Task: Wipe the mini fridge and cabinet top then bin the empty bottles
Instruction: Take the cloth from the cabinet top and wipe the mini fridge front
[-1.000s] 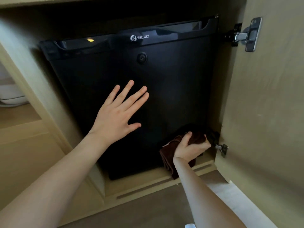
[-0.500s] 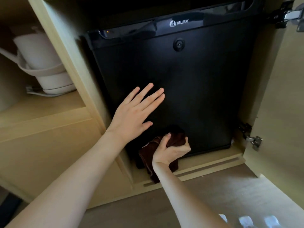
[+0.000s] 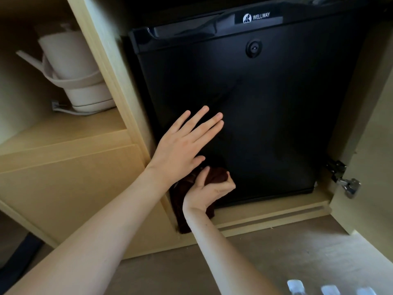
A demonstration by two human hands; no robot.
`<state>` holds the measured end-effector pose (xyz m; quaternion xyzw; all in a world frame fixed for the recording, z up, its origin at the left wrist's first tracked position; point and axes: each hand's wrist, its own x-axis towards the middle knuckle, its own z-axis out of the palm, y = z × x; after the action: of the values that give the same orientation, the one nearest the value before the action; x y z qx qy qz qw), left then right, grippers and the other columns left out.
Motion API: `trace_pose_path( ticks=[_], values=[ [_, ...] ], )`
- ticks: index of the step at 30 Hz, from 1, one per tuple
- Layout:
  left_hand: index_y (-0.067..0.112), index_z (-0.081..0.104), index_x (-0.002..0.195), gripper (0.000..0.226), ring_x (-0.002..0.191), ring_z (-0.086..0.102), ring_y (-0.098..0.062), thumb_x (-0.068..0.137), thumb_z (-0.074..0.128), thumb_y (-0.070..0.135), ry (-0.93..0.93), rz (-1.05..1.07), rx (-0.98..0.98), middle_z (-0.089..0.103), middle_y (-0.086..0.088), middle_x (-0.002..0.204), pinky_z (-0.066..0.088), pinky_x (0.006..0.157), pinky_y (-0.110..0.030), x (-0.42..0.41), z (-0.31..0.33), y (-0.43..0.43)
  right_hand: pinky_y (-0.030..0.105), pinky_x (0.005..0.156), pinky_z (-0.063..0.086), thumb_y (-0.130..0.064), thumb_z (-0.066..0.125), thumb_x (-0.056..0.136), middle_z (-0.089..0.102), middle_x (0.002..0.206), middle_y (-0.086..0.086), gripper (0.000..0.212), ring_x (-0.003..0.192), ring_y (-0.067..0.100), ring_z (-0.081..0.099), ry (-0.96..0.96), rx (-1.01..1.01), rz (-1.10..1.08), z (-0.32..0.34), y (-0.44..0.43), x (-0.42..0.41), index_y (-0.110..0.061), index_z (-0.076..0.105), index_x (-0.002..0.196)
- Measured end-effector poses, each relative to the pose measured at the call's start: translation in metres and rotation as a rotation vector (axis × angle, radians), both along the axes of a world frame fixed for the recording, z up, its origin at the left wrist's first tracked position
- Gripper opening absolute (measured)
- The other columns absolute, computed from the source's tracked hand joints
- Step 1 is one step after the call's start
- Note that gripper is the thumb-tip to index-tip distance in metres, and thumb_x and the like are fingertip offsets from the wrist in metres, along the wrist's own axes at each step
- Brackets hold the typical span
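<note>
A black mini fridge marked WELLWAY stands inside a light wooden cabinet, its door closed. My left hand lies flat on the lower left of the fridge door, fingers straight. Just below it my right hand grips a dark brown cloth against the door's bottom left corner; part of the cloth hangs down over the cabinet's bottom ledge. Three clear bottle tops show at the lower right edge, on the floor.
A white electric kettle sits on its base on the shelf to the left. The open cabinet door stands at the right with a metal hinge. The floor lies below the ledge.
My right hand has slid the cloth leftward along the bottom of the fridge door, from its right corner to its left corner. The view has shifted left, bringing the kettle and bottle tops into sight.
</note>
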<state>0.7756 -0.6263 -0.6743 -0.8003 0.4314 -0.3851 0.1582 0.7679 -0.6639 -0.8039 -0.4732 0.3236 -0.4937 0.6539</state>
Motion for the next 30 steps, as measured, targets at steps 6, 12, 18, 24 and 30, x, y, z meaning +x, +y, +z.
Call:
trace_pose_path(
  ticks=[6,12,18,24,30],
  values=[
    [0.02,0.016,0.158,0.098,0.153,0.002,-0.024,0.081,0.075,0.039,0.013,0.006,-0.003,0.005,0.003,0.165,0.003,0.124,-0.042,0.002,0.0,0.0,0.017,0.095,0.04,-0.023,0.065,0.089,0.044,0.113,0.005,0.046,0.106,0.017,0.047,-0.094,-0.1,-0.12,0.048,-0.05,-0.007,0.005,0.044,0.119],
    [0.02,0.021,0.157,0.101,0.153,0.004,-0.025,0.077,0.079,0.04,0.021,0.015,-0.017,0.012,0.001,0.164,0.0,0.124,-0.041,0.002,0.0,-0.002,0.05,0.095,0.048,-0.033,0.062,0.089,0.047,0.111,0.007,0.049,0.104,0.022,0.051,-0.06,-0.266,-0.159,0.053,-0.1,-0.015,0.002,0.045,0.119],
    [0.019,0.023,0.156,0.099,0.153,0.006,-0.026,0.077,0.079,0.038,0.019,0.007,-0.028,0.015,0.0,0.164,0.006,0.123,-0.045,0.001,-0.003,-0.003,0.045,0.091,0.051,-0.034,0.06,0.091,0.046,0.111,0.007,0.046,0.102,0.024,0.053,-0.076,-0.228,-0.149,0.058,-0.137,-0.023,-0.005,0.043,0.121],
    [0.018,0.029,0.154,0.073,0.152,0.012,-0.028,0.091,0.062,0.035,0.02,-0.051,-0.06,0.022,-0.001,0.163,0.011,0.123,-0.048,0.003,-0.007,-0.004,0.008,0.082,0.046,-0.02,0.061,0.097,0.045,0.119,0.006,0.04,0.104,0.01,0.055,-0.127,-0.21,0.026,0.049,-0.142,-0.041,-0.006,0.04,0.128],
    [0.011,0.056,0.138,0.042,0.142,0.037,-0.031,0.099,0.05,0.026,0.018,-0.138,-0.232,0.049,-0.006,0.148,0.023,0.119,-0.052,-0.004,-0.016,-0.017,0.011,0.091,0.045,-0.019,0.055,0.1,0.053,0.124,0.004,0.04,0.111,0.002,0.056,-0.147,-0.285,0.147,0.042,-0.139,-0.063,-0.008,0.042,0.137]
  ],
)
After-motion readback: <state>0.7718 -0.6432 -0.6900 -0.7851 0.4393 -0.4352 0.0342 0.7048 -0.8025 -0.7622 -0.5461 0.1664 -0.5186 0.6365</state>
